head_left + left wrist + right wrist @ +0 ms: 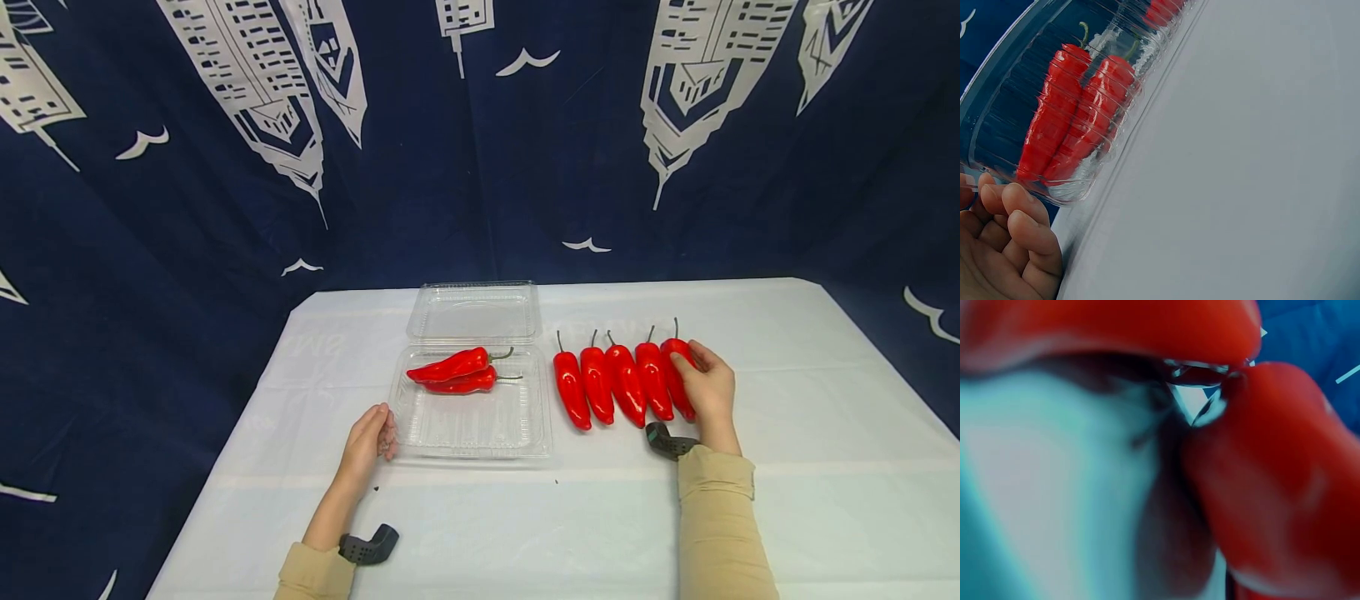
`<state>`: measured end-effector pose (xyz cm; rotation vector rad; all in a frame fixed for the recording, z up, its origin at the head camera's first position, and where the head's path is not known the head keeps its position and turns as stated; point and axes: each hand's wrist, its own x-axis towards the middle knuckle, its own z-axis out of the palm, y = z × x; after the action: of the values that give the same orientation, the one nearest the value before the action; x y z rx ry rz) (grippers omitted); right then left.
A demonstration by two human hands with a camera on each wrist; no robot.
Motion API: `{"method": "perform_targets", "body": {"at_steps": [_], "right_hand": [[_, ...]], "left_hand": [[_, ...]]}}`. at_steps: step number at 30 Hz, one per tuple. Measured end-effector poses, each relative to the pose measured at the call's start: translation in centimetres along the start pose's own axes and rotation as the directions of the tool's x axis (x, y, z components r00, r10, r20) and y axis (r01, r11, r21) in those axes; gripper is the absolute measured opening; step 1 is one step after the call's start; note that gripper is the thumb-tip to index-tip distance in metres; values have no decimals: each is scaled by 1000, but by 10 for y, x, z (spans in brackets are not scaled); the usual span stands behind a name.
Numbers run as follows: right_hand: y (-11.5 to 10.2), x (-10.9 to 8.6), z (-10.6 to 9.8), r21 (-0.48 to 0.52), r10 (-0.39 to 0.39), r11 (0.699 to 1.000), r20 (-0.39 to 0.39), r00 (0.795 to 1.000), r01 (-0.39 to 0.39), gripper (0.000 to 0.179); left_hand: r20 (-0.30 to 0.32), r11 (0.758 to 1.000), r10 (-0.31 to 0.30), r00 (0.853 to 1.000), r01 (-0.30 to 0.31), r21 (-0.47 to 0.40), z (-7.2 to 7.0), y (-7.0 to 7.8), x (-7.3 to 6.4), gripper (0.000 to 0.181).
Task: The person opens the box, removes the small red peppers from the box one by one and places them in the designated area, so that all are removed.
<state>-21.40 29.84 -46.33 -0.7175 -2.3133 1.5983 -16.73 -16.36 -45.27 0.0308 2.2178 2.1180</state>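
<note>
My right hand (708, 388) is at the rightmost red pepper (674, 375) of a row, its thumb over the pepper and its fingers around the far side. Blurred red peppers (1279, 481) fill much of the right wrist view. At the left side of a clear plastic clamshell container (471, 446), my left hand (369, 439) holds the rim with curled fingers (1029, 234). Inside the base, two red peppers (457, 365) lie on their sides near the hinge, stems pointing right.
The container's lid (474, 312) lies folded back behind the base. Several more peppers (597, 383) stand in the row right of the container, stems away from me. A white cloth covers the table (585, 533); a dark blue printed curtain (480, 167) hangs behind it.
</note>
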Motion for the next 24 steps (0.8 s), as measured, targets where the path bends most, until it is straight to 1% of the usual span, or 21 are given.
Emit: {"method": "perform_targets", "body": {"at_steps": [8, 12, 15, 18, 19, 22, 24], "right_hand": [[-1, 0, -2, 31, 9, 999, -21, 1000, -8, 54], [-4, 0, -2, 50, 21, 999, -62, 998, -17, 52], [-8, -2, -3, 68, 43, 997, -92, 995, -37, 52], [-3, 5, -3, 72, 59, 996, -113, 992, -52, 53], [1, 9, -3, 69, 54, 997, -117, 992, -46, 53], [17, 26, -3, 59, 20, 998, -134, 991, -12, 56], [24, 33, -3, 55, -6, 998, -148, 989, 15, 57]], "left_hand": [[1, 1000, -4, 1000, 4, 4, 0, 0, 0, 29], [2, 1000, -5, 1000, 5, 4, 0, 0, -1, 29], [1, 1000, -2, 1000, 2, 7, 0, 0, -1, 29], [-1, 1000, 1, 1000, -1, 9, 0, 0, -1, 30], [-2, 1000, 2, 1000, -2, 8, 0, 0, -1, 30], [-3, 1000, 1, 1000, -1, 2, 0, -1, -1, 29], [-3, 1000, 1, 1000, -1, -1, 0, -1, 0, 29]]}}
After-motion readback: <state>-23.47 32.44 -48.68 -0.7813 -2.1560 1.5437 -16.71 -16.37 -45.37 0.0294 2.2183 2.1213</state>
